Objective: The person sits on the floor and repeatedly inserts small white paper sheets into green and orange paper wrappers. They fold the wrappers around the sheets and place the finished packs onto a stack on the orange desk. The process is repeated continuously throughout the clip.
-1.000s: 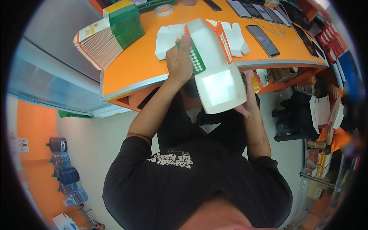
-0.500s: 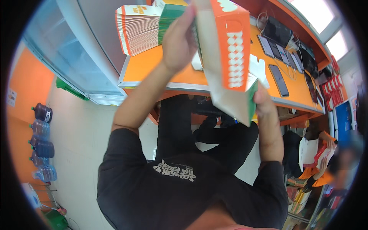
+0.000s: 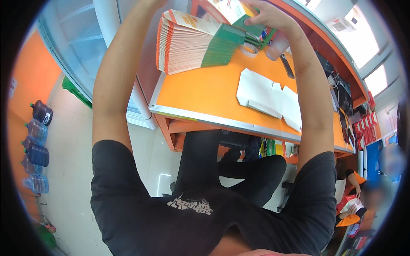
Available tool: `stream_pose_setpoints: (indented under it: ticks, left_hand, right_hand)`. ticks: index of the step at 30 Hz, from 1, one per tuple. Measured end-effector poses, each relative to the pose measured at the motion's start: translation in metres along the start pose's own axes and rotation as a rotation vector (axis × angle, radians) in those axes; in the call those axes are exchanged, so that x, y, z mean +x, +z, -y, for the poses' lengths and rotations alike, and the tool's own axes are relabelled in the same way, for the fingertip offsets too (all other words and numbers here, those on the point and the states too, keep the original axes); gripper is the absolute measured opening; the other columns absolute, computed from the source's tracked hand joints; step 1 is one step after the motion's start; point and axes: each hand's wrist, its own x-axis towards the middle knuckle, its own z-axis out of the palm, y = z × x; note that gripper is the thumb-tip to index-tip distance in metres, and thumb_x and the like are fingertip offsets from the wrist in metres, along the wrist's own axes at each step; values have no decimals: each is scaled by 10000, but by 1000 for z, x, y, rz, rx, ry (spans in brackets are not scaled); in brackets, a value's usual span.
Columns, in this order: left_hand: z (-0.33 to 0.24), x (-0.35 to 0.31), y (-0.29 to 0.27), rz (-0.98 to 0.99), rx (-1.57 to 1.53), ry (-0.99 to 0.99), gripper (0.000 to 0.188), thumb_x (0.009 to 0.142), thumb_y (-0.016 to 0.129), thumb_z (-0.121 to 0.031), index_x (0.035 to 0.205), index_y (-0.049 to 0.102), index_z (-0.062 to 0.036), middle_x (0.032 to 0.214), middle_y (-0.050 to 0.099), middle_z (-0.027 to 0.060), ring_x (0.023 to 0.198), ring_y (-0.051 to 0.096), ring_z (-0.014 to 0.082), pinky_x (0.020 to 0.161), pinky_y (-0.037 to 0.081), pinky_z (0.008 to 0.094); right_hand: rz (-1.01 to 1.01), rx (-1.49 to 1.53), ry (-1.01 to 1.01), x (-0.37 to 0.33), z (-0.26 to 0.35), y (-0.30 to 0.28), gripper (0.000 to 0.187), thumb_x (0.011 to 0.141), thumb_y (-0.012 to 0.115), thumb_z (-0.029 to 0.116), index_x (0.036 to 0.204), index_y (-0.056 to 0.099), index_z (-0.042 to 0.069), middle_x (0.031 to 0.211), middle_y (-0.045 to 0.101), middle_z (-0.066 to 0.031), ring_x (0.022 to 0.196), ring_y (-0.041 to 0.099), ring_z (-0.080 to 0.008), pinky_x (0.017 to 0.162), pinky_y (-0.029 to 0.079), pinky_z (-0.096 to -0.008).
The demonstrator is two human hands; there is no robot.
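Note:
My right hand (image 3: 271,17) reaches to the far side of the desk, thumb and fingers closed on the green and yellow end of a folded paper carton (image 3: 230,12). That carton is by the far end of a tight stack of folded cartons (image 3: 183,45), white with orange edges and green ends. My left hand (image 3: 157,2) is almost wholly cut off by the top edge beyond the stack; its fingers are hidden. Between my arms, a flat white carton blank (image 3: 260,91) lies unfolded on the orange desk (image 3: 192,91).
A tape roll (image 3: 249,50), a clear cup (image 3: 277,46) and a dark, narrow object (image 3: 287,66) sit near my right forearm. Glass-fronted cabinet (image 3: 64,38) at left; several large water bottles (image 3: 36,153) on the floor. Another person's hands (image 3: 352,209) hold red-and-white packaging at right.
Both hands have moved up and away from me, taking the orange, white and green carton from over the desk edge to the stack. The white blank now shows fully; the view has shifted.

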Motion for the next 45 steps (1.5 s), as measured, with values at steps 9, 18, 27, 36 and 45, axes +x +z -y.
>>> stream_pose_setpoints:
  ticks: [9,18,27,36,45]
  left_hand:
    - [62,-18,-33,8,420,-40,425,910,570,-320,1207,615,-18,1051,669,122,910,638,198,811,505,329]
    - [75,-49,-25,92,986,-75,491,848,599,-348,1206,615,-13,1099,666,161,968,654,276,867,496,380]
    - [21,-47,13,566,779,-2,711,797,650,-579,1246,598,-30,1206,632,207,1101,601,349,963,463,398]
    - [65,-43,30,495,702,-16,814,744,663,-573,1368,518,-71,1334,562,162,1200,566,266,1015,426,352]
    - [65,-41,21,540,684,88,667,788,676,-518,1264,594,-59,1263,610,190,1153,582,324,995,449,386]
  right_hand:
    - [103,-20,51,50,-34,40,824,823,660,465,1520,324,181,1546,328,-109,1402,335,-259,1159,265,-350]
    - [-61,-314,189,81,-30,93,750,928,328,636,1518,307,174,1575,269,-117,1462,206,-308,1190,155,-446]
    - [-104,-425,14,90,-77,114,646,961,372,512,1470,348,114,1508,352,-197,1403,292,-359,1158,235,-439]
    - [-119,-257,105,88,-27,91,587,1000,334,485,1177,642,18,1258,589,-232,1173,546,-380,1026,395,-424]
    - [-222,-223,58,108,-52,92,557,1000,350,447,1240,589,5,1236,600,-230,1138,561,-356,983,410,-444]
